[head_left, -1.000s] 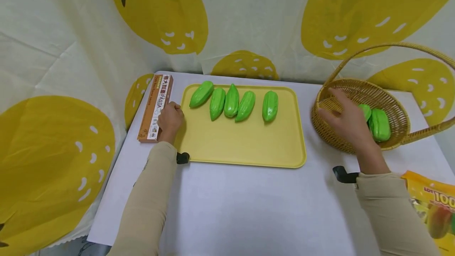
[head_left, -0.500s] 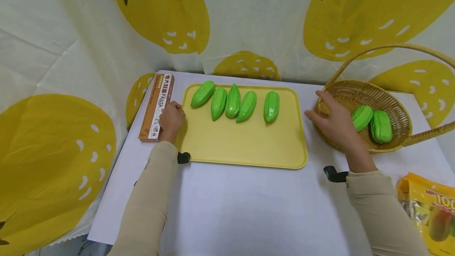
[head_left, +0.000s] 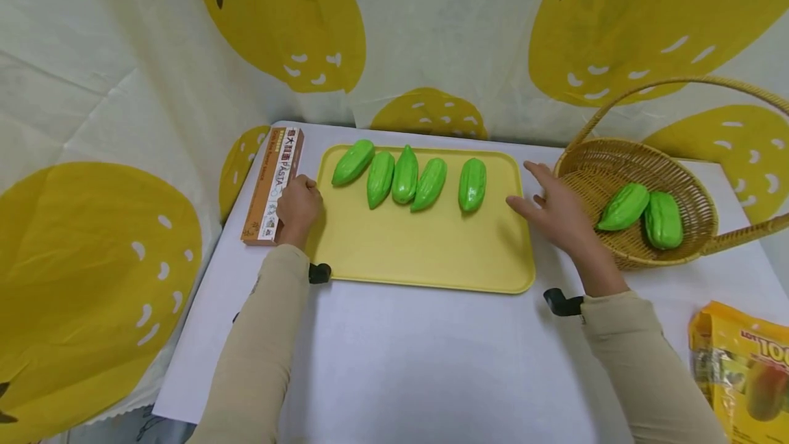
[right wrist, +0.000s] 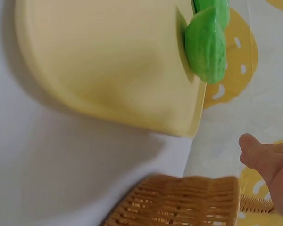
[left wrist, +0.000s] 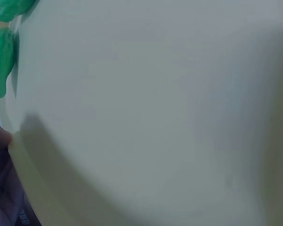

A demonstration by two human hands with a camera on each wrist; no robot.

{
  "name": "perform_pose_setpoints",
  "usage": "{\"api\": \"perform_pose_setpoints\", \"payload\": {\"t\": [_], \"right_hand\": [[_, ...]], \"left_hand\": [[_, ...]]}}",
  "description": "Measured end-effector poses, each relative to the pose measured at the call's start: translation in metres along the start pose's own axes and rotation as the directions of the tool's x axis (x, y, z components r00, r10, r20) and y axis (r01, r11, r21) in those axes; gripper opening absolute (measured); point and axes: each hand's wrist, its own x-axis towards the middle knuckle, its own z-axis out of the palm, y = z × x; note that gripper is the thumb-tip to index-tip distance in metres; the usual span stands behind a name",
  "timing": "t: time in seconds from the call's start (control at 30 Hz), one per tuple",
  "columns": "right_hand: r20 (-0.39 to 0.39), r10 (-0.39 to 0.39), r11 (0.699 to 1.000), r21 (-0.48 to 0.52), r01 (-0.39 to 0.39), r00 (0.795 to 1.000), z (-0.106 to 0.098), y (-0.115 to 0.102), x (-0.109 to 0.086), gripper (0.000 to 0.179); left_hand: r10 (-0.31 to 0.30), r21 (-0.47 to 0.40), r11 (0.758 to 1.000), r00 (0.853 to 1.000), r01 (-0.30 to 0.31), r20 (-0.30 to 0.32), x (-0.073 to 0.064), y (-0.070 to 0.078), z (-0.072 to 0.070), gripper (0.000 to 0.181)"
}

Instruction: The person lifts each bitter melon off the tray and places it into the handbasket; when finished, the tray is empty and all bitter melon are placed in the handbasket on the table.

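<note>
Clock positions are taken from the tray centre, head view, 12 at the far edge.

Left hand [head_left: 298, 204]: at 9 o'clock, position unchanged; it grips the rim of the yellow tray [head_left: 425, 259]. Four ribbed green fruits [head_left: 405, 177] lie unmoved along the far side, from 10 to 12 o'clock; a lone green fruit [head_left: 472, 185] lies apart from them at 2 o'clock. Right hand [head_left: 557, 214]: shifted from over the wicker basket [head_left: 696, 204] to the tray edge at 3 o'clock. Thumb and fingers are spread, holding nothing. Two green fruits [head_left: 664, 220] remain in the basket, now both uncovered. Implication, as judged: the right hand is unloaded, and the fruit remains divided between tray and basket.

Surface: white table [head_left: 431, 348]. A pasta box [head_left: 265, 187] lies beside the left hand, toward 10 o'clock; the basket stands at 3 o'clock; a yellow package [head_left: 748, 375] lies at 4 o'clock.

Room: pale cloth [head_left: 444, 33] printed with large yellow fruit hangs at the left and behind the table, through 12 o'clock.
</note>
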Motion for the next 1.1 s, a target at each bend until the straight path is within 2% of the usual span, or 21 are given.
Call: {"api": "perform_pose_setpoints", "payload": {"t": [0.43,0.87,1.1], "right_hand": [[0.067,-0.024,0.998,0.061,0.02,0.997,0.027,-0.005,0.02,0.08],[0.12,0.04,0.999,0.014,-0.042,0.992,0.049,0.001,0.038,0.084],[0.115,0.034,0.998,0.045,-0.039,0.993,0.058,0.004,0.045,0.086]], "left_hand": [[-0.021,-0.01,1.0,1.0,0.021,0.013,0.002,-0.001,0.0,0.031],[-0.012,-0.007,1.0,1.0,0.012,0.005,0.004,-0.001,0.002,0.029],[-0.017,0.009,1.0,1.0,0.017,0.016,0.004,-0.002,0.002,0.03]]}}
